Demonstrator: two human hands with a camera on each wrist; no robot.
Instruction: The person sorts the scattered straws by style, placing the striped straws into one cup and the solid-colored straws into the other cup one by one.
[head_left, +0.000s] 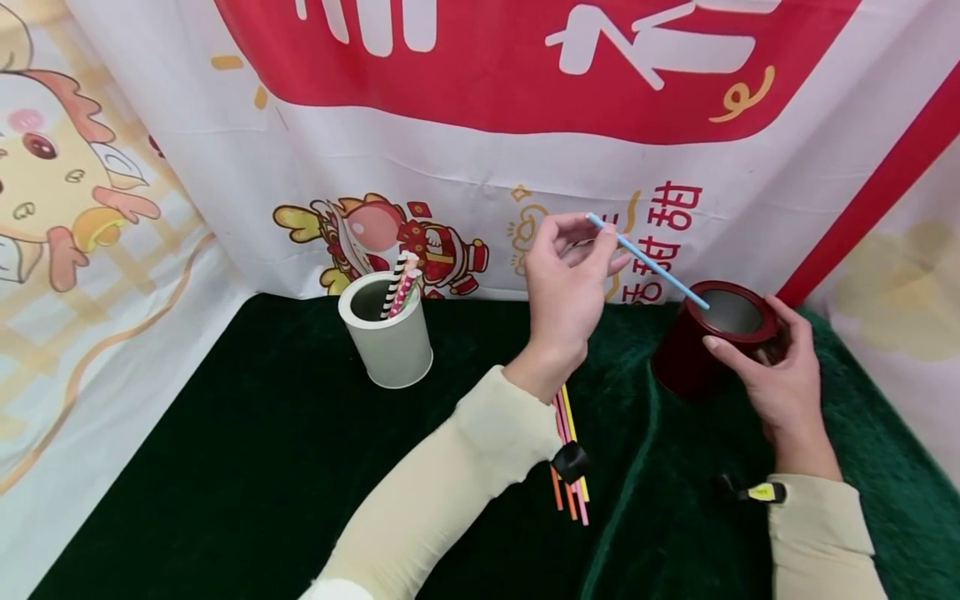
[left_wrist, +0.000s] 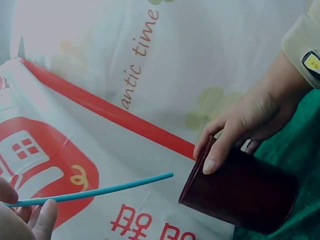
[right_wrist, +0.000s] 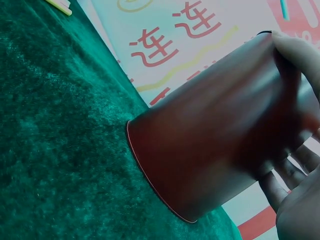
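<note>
Pinching the blue stick point(head_left: 652, 265) right of centre, the left hand point(head_left: 566, 287) is sensibly holding its upper end, it probably being light and bendy; the right hand point(head_left: 787, 390) is gripping the dark red cup point(head_left: 684, 354), frame right.

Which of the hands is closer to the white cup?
The left. The left hand is to the right of the white cup, pinching a blue stick; the right hand is much farther right, gripping the dark red cup.

Left forearm point(head_left: 442, 475) angled inward, left grip point(head_left: 566, 287) raised, pinching, right grip point(head_left: 787, 387) curled
</note>
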